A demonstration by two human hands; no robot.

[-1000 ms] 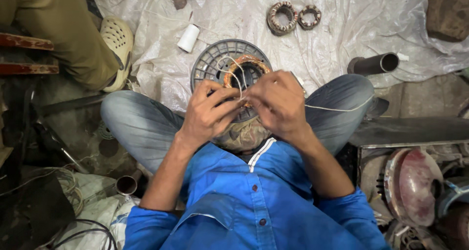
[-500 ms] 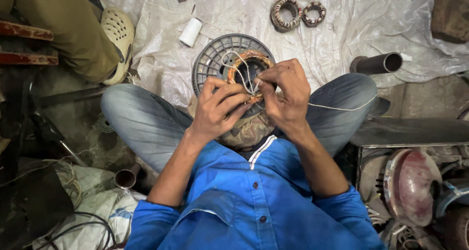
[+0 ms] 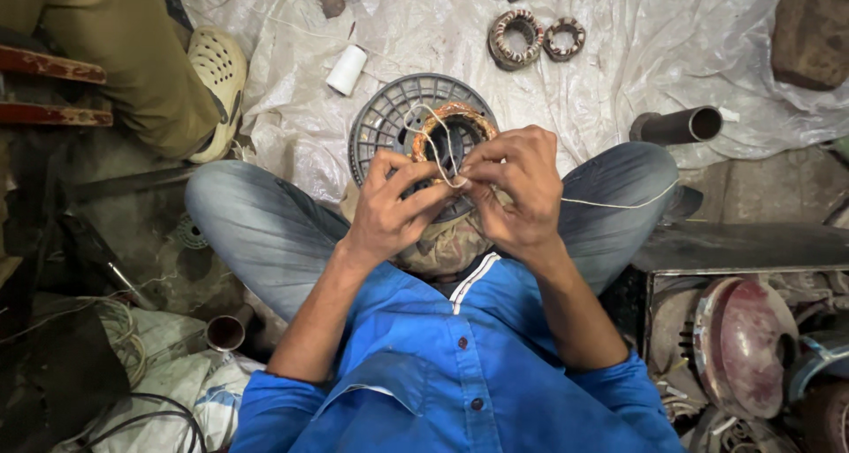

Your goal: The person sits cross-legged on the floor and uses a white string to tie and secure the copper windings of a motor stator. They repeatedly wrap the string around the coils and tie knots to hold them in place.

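I sit cross-legged in a blue shirt and grey jeans. A round stator with copper-coloured windings rests between my knees, on top of a grey ribbed plastic disc. My left hand and my right hand meet over the winding's near edge, both pinching a white string that loops across the coil. The string's free length trails right over my right knee. My fingers hide the spot where the string meets the winding.
A white plastic sheet covers the floor ahead, holding a white thread spool, two wound stators and a dark metal pipe. Another person's leg and pale clog are at upper left. Metal parts are stacked at right.
My hands have stayed together on the winding while the string loop was drawn up over the coil. The view shifted slightly.
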